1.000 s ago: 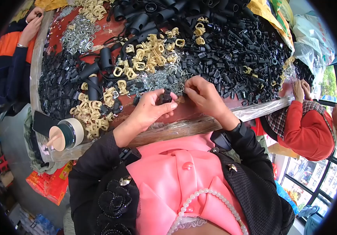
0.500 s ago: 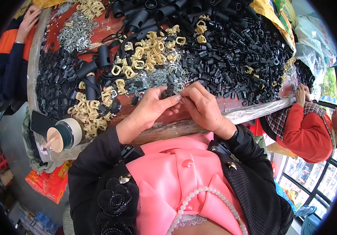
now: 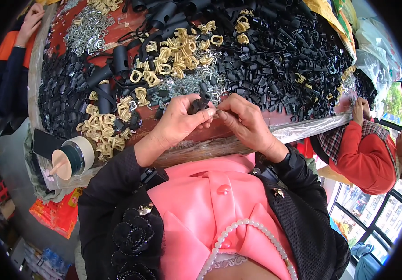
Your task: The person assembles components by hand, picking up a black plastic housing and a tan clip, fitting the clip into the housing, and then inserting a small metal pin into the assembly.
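Note:
My left hand [image 3: 180, 120] is closed around a small black plastic fitting [image 3: 200, 102], which sticks up between thumb and fingers. Just to its right, the thumb and forefinger of my right hand [image 3: 245, 122] pinch together beside the fitting; whatever they hold is too small to make out. Both hands hover over the table's near edge, fingertips almost touching. Right beyond them lies a heap of small silvery metal pieces [image 3: 180, 89]. Tan plastic clips [image 3: 182, 51] are piled behind that heap.
Black plastic parts [image 3: 275, 65] cover the right of the red table [image 3: 159, 129]. Bent metal hooks [image 3: 86, 32] lie far left. A lidded jar [image 3: 72, 158] and a dark phone-like slab [image 3: 46, 143] sit near left. Co-workers' hands [image 3: 360, 111] rest at the right edge; another person's hand [image 3: 32, 22] is far left.
My right hand has drawn slightly away from the left, and more of the black fitting shows. The view has shifted a little.

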Tool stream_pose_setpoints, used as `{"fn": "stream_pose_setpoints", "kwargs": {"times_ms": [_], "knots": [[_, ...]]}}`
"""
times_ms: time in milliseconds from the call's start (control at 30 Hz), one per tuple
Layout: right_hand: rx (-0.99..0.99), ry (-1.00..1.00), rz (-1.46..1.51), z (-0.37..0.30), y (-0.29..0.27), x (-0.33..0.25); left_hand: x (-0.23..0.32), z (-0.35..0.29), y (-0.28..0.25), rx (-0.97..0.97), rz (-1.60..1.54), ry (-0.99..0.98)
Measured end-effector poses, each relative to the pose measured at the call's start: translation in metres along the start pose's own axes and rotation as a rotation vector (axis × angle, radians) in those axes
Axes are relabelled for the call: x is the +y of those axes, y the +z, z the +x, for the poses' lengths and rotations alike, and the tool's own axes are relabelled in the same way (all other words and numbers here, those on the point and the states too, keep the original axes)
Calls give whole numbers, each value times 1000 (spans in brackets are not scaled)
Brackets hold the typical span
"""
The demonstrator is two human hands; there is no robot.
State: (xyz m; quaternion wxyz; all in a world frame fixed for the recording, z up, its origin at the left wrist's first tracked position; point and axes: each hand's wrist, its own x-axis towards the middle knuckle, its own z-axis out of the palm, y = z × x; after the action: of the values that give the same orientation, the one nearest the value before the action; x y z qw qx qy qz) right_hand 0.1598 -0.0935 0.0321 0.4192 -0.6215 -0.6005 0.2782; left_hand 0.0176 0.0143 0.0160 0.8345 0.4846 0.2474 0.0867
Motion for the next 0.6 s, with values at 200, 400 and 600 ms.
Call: {"fn": "stream_pose_setpoints", "kwargs": {"times_ms": [200,400,600], "knots": [[-99,367,448,-2,-3,8,3,3,-5,-55,421,97],[-180,628,784,-1,-5,7,3,2,-5,-61,474,133],[-91,440,511,-3,2,11,-4,3,-9,-66,145,6]]}}
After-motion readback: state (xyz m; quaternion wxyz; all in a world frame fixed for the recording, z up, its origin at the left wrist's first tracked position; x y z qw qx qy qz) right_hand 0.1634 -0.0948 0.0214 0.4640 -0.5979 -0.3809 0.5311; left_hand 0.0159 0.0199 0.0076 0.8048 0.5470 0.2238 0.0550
